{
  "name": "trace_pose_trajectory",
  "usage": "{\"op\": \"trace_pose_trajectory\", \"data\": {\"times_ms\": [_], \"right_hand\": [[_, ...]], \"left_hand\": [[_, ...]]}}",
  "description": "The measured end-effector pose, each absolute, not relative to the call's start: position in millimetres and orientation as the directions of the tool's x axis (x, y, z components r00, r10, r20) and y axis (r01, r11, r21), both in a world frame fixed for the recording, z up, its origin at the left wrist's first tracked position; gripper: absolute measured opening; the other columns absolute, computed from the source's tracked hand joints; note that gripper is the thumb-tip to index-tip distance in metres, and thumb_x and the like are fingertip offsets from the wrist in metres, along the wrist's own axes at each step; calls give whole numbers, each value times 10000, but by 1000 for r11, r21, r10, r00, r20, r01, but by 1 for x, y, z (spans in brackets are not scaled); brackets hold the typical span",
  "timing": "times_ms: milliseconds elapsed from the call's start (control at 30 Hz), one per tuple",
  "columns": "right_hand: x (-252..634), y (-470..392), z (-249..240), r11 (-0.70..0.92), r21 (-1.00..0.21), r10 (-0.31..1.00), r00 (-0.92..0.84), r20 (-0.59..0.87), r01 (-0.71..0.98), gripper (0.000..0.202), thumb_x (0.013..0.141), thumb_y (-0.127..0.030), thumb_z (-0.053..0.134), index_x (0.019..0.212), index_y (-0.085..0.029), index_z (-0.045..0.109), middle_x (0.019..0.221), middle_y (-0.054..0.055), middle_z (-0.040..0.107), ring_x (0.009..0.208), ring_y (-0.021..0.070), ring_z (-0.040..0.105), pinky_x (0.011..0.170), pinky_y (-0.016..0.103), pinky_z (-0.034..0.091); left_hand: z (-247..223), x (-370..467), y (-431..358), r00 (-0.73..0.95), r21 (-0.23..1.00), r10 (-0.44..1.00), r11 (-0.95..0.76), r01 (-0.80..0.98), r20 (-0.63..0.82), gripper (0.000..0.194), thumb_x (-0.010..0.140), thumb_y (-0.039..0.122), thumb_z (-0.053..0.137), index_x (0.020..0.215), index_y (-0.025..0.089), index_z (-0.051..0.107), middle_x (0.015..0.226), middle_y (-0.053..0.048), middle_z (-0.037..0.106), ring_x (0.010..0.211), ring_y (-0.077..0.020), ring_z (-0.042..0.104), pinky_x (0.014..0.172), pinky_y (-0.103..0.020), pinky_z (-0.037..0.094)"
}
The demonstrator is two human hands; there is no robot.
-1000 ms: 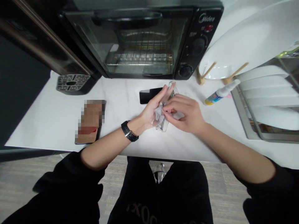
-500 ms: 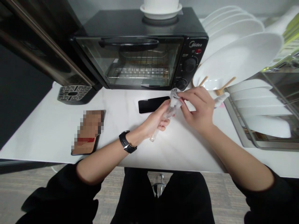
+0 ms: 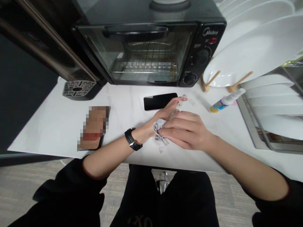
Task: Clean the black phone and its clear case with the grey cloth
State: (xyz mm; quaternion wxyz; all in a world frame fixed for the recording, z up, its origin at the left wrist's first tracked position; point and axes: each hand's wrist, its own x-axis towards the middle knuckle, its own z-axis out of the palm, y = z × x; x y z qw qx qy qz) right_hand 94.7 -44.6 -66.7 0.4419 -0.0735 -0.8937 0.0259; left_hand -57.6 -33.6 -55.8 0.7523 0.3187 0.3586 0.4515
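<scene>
My left hand (image 3: 165, 110), with a black watch on its wrist, grips a thin see-through plastic piece that looks like a clear phone case (image 3: 180, 103). One end of the case sticks up past the fingers; the rest is largely hidden by both hands. My right hand (image 3: 189, 129) crosses in front of it, fingers closed on a crumpled grey cloth (image 3: 160, 126) at the case's lower end. Just behind my left hand a black phone (image 3: 158, 101) lies flat on the white counter (image 3: 142, 157).
A black toaster oven (image 3: 151, 12) stands behind the phone. On the right are a spray bottle (image 3: 221, 104), large white plates (image 3: 255, 50) in a wooden rack and a metal dish rack (image 3: 251, 135). To the left are another phone (image 3: 93, 129) and a drip tray (image 3: 77, 90).
The case has turned so its bare end points up and away. My right hand and the cloth have moved down and toward me. The view has shifted, uncovering the spray bottle.
</scene>
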Motion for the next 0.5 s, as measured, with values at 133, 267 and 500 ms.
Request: {"op": "trace_pose_trajectory", "data": {"times_ms": [133,267,500], "right_hand": [[104,-33,-66,974,-32,158,-577,802,223,133,1046,-224,712,1162,-263,766,982,23,828,869,206,729,747,371,594],[124,-8,-65,852,-103,365,-440,820,513,121,1061,-268,663,1119,-269,768,940,41,805,847,238,708,740,407,543],[123,-7,-64,824,-166,416,-381,826,541,152,1088,-276,615,1061,-271,765,897,52,791,825,240,700,743,428,555]], "left_hand": [[-58,-57,-32,358,762,890,435,-481,-282,285,975,44,553,915,205,781,843,-18,717,819,-117,700,691,-161,605],[-57,-60,-34,459,693,765,625,-358,-452,309,1078,223,490,798,167,608,724,19,523,443,-34,318,373,-121,207],[-59,-60,-36,465,671,747,650,-357,-476,293,1095,266,495,832,177,590,735,24,525,444,-33,323,391,-122,182]]}}
